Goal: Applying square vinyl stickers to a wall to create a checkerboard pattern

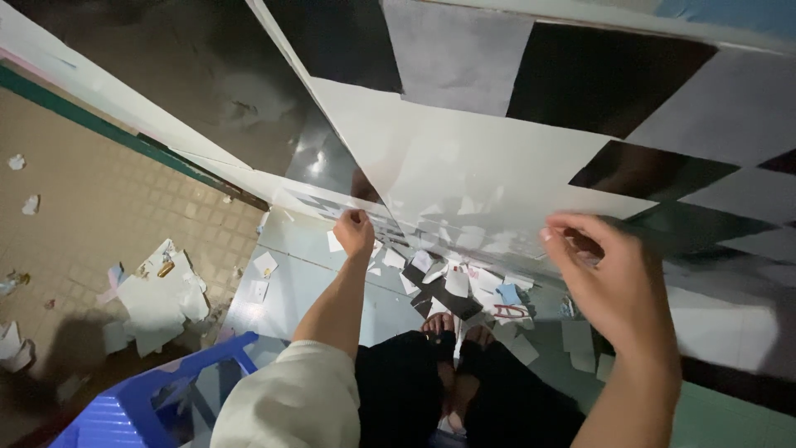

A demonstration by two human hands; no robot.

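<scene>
A large translucent sheet (464,158) hangs against a wall (580,75) patterned with black and pale grey rectangles. My left hand (355,232) pinches the sheet's lower edge near the middle of the view. At the right, my right hand (601,274) grips the same lower edge, fingers curled over it. The sheet stretches between both hands and rises toward the top left. Below, my bare feet (454,325) and dark trousers (414,390) show above the floor.
Torn paper scraps (157,299) lie on the brown tiled floor at the left, and more scraps (464,278) lie by my feet. A blue plastic stool (141,406) stands at the bottom left. A green-edged step (99,124) runs diagonally across the left.
</scene>
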